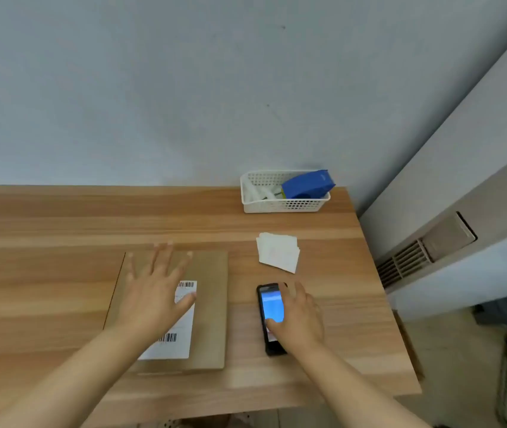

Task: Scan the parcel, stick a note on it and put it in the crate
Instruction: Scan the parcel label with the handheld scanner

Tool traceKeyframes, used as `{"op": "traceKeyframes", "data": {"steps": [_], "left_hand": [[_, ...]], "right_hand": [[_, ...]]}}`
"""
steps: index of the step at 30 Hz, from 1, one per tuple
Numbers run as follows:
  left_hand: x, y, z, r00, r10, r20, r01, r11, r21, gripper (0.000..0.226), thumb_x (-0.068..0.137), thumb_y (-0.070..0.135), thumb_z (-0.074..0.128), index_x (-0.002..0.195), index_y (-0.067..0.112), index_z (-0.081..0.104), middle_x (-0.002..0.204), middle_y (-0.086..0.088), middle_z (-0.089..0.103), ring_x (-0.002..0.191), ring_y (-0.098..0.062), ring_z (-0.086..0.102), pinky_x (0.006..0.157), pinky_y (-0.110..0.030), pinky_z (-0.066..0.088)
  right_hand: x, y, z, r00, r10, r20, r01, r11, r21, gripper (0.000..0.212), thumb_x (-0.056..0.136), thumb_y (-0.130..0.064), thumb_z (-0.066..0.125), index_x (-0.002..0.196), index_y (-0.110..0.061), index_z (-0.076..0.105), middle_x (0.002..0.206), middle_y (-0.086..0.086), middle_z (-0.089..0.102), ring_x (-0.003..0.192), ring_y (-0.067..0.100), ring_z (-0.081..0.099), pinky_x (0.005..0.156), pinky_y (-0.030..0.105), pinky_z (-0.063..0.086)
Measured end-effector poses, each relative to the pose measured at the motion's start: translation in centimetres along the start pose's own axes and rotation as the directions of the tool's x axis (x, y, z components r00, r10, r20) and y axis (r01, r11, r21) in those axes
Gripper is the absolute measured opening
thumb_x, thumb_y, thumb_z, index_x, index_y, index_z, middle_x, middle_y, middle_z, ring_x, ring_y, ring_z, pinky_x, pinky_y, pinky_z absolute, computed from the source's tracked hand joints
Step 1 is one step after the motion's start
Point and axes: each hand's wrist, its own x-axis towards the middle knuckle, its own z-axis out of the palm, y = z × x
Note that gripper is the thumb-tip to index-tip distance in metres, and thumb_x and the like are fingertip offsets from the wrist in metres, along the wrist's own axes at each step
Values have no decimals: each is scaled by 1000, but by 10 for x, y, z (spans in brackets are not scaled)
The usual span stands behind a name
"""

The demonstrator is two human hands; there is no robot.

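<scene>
A wooden table (pixel 60 217) fills the lower two thirds of the frame, set against a pale blue-grey wall (pixel 153 88). Left of centre, the flat brown cardboard parcel (pixel 212 304) lies on the tabletop, its long side running away from the camera. A white shipping label (pixel 181 338) with barcodes at its far and near ends is stuck on the parcel's top. The person's left hand (pixel 153 291) is spread flat over the parcel, fingers splayed and released, grasping nothing; the thumb lies across the label's upper part, and the fingertips reach the parcel's far edge. Whether the palm presses on the cardboard or sits just above it cannot be told.

Right of the parcel, a little apart from it, a black handheld scanner (pixel 269 316) with a lit blue screen lies on the table. The right hand (pixel 300 322) sits on its right side, the thumb laid on the screen and the fingers curved round the far edge, loosely grasping the device, which rests on the wood.

Above the scanner, toward the frame's centre right, a small fanned stack of white notes (pixel 278 253) lies on the table. Further up, at the table's far edge, stands a white perforated crate (pixel 277 205), holding a blue box (pixel 306 185) tilted against its right wall and some white items, too blurred to name.

At the right edge of the frame a grey vented unit (pixel 416 257) runs along the wall.
</scene>
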Motion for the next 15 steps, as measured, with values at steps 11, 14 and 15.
{"op": "traceKeyframes", "data": {"steps": [11, 14, 15], "left_hand": [[-48, -12, 49, 974, -100, 204, 125, 985, -115, 74, 83, 49, 51, 144, 34, 12, 158, -1, 1, 145, -19, -5, 115, -48, -4], [-61, -16, 53, 967, -134, 215, 163, 979, -121, 77, 81, 51, 54, 145, 31, 14, 158, -1, 4, 145, -19, -3, 115, -48, -1], [-65, -18, 53, 965, -148, 218, 176, 978, -114, 79, 81, 52, 54, 145, 31, 14, 158, 0, 4, 145, -19, -3, 115, -48, 0]], "right_hand": [[5, -2, 47, 951, 297, 86, -304, 947, 99, 87, 66, -50, 66, 135, -9, 32, 124, 9, 45, 112, 27, 41, 90, 35, 38], [5, -4, 53, 944, 327, 49, -330, 941, 76, 91, 65, -55, 67, 134, -7, 31, 126, 9, 44, 112, 27, 41, 91, 35, 38], [5, -5, 54, 939, 340, 46, -343, 937, 74, 94, 63, -56, 67, 135, -7, 30, 127, 8, 44, 113, 27, 41, 92, 35, 37]]}}
